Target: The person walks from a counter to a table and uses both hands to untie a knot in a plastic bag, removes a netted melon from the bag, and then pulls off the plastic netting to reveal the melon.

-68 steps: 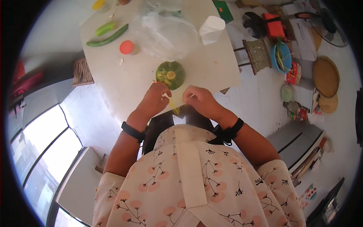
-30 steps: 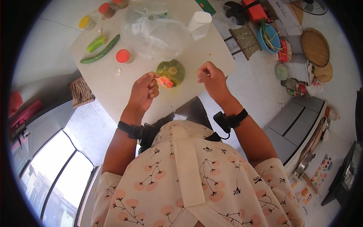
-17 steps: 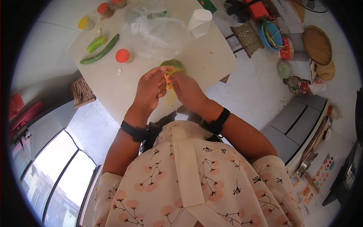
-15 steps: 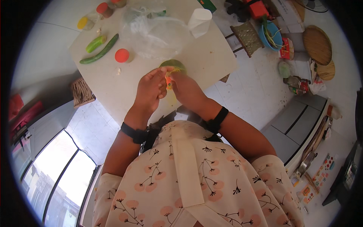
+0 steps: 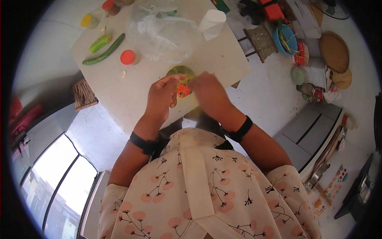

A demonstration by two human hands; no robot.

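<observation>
Near the front edge of the pale table, a round green thing [image 5: 180, 71] lies just beyond my hands. Thin, loose yellow material [image 5: 183, 80] stretches between them, with a bright orange piece [image 5: 184, 91] hanging below. My left hand [image 5: 162, 95] pinches the yellow material between thumb and fingertips, its other fingers curled. My right hand [image 5: 211, 93] has its fingers bent together at the other side of the yellow material. It is slightly blurred, and its fingertips are partly hidden, so what they grip does not show clearly.
On the table [image 5: 227, 67] lie two long green vegetables [image 5: 104, 51], a red-lidded jar [image 5: 128, 57], a clear plastic bag [image 5: 163, 36] and a white paper roll [image 5: 212, 24]. More lidded jars [image 5: 90, 21] stand far left. A stool [image 5: 260, 43] and a blue basin [image 5: 285, 39] are beyond the right edge.
My right hand has moved right, away from my left hand, opening a wider gap. More of the orange piece shows between them. My left hand has barely moved.
</observation>
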